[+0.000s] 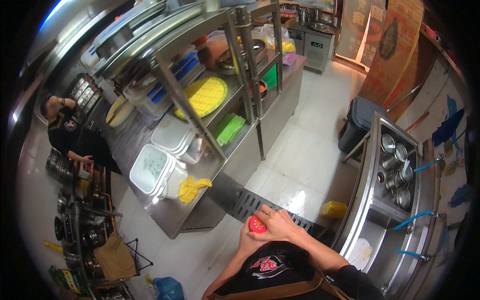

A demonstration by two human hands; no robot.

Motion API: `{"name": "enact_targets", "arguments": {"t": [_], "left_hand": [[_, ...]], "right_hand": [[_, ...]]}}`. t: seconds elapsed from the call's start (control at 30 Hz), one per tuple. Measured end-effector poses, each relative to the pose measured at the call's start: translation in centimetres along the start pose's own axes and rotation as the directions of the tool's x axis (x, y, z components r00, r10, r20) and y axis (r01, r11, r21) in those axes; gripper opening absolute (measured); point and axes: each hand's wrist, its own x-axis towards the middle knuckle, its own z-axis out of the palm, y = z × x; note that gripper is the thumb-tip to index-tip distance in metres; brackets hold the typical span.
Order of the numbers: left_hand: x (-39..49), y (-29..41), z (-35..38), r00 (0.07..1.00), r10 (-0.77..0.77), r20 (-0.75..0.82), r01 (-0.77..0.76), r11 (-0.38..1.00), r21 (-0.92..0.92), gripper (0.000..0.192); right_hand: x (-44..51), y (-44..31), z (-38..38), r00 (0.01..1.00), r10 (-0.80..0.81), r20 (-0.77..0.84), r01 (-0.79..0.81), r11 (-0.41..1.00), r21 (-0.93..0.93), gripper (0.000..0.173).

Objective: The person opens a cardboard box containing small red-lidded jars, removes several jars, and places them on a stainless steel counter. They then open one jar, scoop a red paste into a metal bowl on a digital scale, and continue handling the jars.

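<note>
Just in front of my black apron (296, 258), both my hands meet around a container with a round red lid (258, 224). My left hand (246, 239) wraps its side from below. Curled over the top, the fingers of my right hand (279, 224) grip the lid's edge. The container's body is mostly hidden by my hands, so its kind is unclear. Printed marks show on the lid.
To the left stands a steel table (165, 213) with white plastic buckets (150, 168) and a yellow cloth (193, 188). A steel sink (390, 210) holding several metal pots is on the right. Below lies a slotted drain cover (255, 204). Another person (75, 131) is at far left.
</note>
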Motion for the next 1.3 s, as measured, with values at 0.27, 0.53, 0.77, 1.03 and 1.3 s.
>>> {"name": "enact_targets", "arguments": {"t": [0.27, 0.53, 0.77, 1.03, 1.3], "left_hand": [[8.6, 0.8, 8.6, 0.974, 0.103, 0.2, -0.12, 0.99, 0.073, 0.062], [16.2, 1.0, 13.5, 0.91, 0.121, 0.397, -0.116, 0.993, -0.037, 0.063], [26.7, 0.5, 18.3, 0.886, 0.037, 0.462, -0.03, 0.999, -0.021, 0.062], [39.7, 0.3, 19.8, 0.81, 0.036, 0.585, 0.03, 0.994, -0.103, 0.063], [49.2, -1.2, 20.7, 0.849, -0.02, 0.528, 0.045, 0.998, -0.034, 0.061]], "right_hand": [[-0.9, 8.1, -7.4, 0.971, 0.087, -0.221, -0.093, 0.996, -0.017, 0.052], [0.0, 14.0, -12.3, 0.929, 0.089, -0.358, -0.14, 0.983, -0.119, 0.047], [4.8, 21.7, -16.5, 0.926, 0.22, -0.306, -0.266, 0.957, -0.117, 0.047], [7.4, 32.1, -21.4, 0.815, 0.384, -0.434, -0.321, 0.923, 0.214, 0.043], [3.7, 53.6, -17.3, 0.168, 0.896, -0.411, -0.665, 0.411, 0.623, 0.022]]}}
